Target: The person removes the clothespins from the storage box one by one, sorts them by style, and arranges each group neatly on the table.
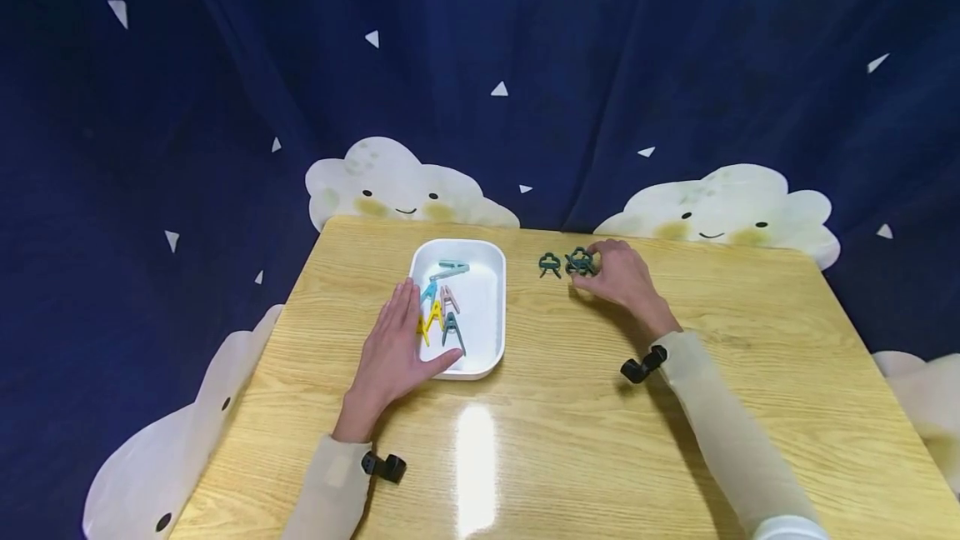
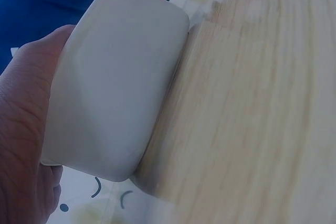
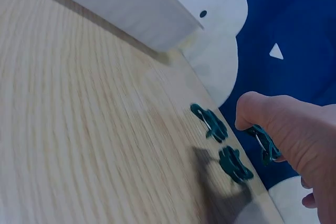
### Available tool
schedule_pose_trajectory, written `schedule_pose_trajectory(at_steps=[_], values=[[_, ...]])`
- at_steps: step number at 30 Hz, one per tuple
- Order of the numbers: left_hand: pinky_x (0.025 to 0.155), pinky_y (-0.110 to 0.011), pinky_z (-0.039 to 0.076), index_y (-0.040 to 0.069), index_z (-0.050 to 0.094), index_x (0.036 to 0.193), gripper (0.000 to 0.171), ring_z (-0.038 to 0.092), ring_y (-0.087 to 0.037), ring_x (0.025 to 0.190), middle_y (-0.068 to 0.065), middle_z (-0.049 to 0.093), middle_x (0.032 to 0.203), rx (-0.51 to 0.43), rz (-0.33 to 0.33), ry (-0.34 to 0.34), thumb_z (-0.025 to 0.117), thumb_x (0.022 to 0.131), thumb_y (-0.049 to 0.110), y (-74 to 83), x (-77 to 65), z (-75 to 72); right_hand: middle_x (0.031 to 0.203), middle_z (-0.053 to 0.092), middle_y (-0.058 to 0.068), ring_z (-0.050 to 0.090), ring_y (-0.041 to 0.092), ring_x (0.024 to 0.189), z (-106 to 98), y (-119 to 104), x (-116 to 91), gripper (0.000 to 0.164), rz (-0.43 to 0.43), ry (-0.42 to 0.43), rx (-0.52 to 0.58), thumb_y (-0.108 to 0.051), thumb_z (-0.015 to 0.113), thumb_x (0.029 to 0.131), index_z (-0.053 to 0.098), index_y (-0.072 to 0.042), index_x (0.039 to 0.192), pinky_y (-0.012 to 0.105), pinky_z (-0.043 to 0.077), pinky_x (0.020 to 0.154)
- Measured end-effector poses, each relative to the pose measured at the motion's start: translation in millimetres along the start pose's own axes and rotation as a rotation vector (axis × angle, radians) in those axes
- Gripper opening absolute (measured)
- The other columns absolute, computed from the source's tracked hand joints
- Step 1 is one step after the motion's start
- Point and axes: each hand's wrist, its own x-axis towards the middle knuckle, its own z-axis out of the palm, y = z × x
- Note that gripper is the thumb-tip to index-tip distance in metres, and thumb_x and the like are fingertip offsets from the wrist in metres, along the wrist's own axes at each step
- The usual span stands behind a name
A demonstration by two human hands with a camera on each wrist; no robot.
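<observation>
My right hand (image 1: 618,273) pinches a small dark green clip (image 3: 266,148) between thumb and fingers, above the table in the right wrist view. Two more such clips lie on the wood by it: the left one (image 1: 550,263) and a nearer one (image 3: 234,165), which overlaps the held clip in the head view. My left hand (image 1: 393,348) rests along the left side of a white plastic tray (image 1: 489,298), fingers straight, thumb over the near rim. Inside lie several clothespins, among them a yellow one (image 1: 435,317), a pink one (image 1: 448,300) and a dark green one (image 1: 452,332).
The tray stands on a light wooden table (image 1: 570,440), left of the loose clips. Close behind the table's far edge hangs a dark blue curtain (image 1: 465,132) with white clouds and triangles. Both wrists wear small black cameras.
</observation>
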Motion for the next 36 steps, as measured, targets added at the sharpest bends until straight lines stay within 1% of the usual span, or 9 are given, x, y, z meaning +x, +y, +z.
schedule_pose_trajectory(at_steps=[7,10,15,19,25,30,36], values=[[0.131,-0.047,0.016,0.002,0.011,0.167,0.13,0.006,-0.027,0.162,-0.012,0.005,0.176,-0.015,-0.001,0.009,0.057,0.081,0.088,-1.0,-0.6,-0.3,0.117,0.07,0.025,0.064,0.044,0.11,-0.2,18.1,-4.2,0.067,0.039,-0.038,0.002,-0.048,0.082,0.078,0.07,0.003,0.12,0.058,0.055,0.085],[0.131,-0.047,0.017,0.001,0.012,0.167,0.13,0.006,-0.027,0.162,-0.013,0.007,0.176,-0.007,0.002,0.009,0.056,0.081,0.088,-1.1,-0.3,0.6,0.114,0.07,0.024,0.064,0.044,0.107,2.2,25.7,-6.3,0.067,0.045,-0.043,-0.007,-0.049,0.08,0.078,0.07,0.003,0.119,0.057,0.055,0.082],[0.131,-0.044,0.014,0.002,0.009,0.167,0.13,0.003,-0.025,0.163,-0.012,0.003,0.176,-0.005,-0.004,-0.006,0.055,0.081,0.089,-1.3,-0.4,1.2,0.115,0.07,0.022,0.065,0.042,0.107,5.3,34.1,-8.2,0.065,0.064,-0.043,-0.001,-0.049,0.076,0.079,0.071,0.002,0.119,0.057,0.057,0.08],[0.131,-0.044,0.013,0.003,0.008,0.167,0.13,0.003,-0.024,0.163,-0.01,0.002,0.176,-0.009,-0.006,-0.006,0.055,0.081,0.089,-1.8,0.0,1.0,0.117,0.069,0.023,0.065,0.043,0.107,5.7,38.7,-8.9,0.066,0.077,-0.061,0.001,-0.049,0.076,0.08,0.07,0.003,0.121,0.057,0.057,0.08],[0.131,-0.046,0.015,0.002,0.011,0.167,0.13,0.003,-0.024,0.163,-0.013,0.006,0.176,-0.01,0.0,0.004,0.056,0.081,0.089,-2.1,0.4,1.4,0.119,0.069,0.025,0.065,0.044,0.107,8.1,45.4,-9.0,0.067,0.085,-0.1,-0.01,-0.051,0.074,0.084,0.07,0.004,0.122,0.058,0.057,0.078],[0.131,-0.046,0.016,0.002,0.011,0.167,0.13,0.004,-0.025,0.163,-0.014,0.008,0.176,-0.013,0.005,0.01,0.056,0.081,0.089,-2.3,0.6,1.9,0.118,0.069,0.023,0.066,0.042,0.104,8.9,47.3,-9.6,0.067,0.095,-0.103,-0.011,-0.053,0.073,0.084,0.07,0.003,0.121,0.056,0.058,0.075],[0.131,-0.046,0.015,0.002,0.011,0.167,0.13,0.003,-0.024,0.163,-0.013,0.007,0.176,-0.012,0.002,0.009,0.056,0.081,0.089,-2.3,0.4,1.9,0.118,0.069,0.025,0.066,0.044,0.106,6.6,45.4,-10.4,0.069,0.097,-0.106,-0.01,-0.055,0.074,0.086,0.069,0.004,0.122,0.058,0.057,0.077]])
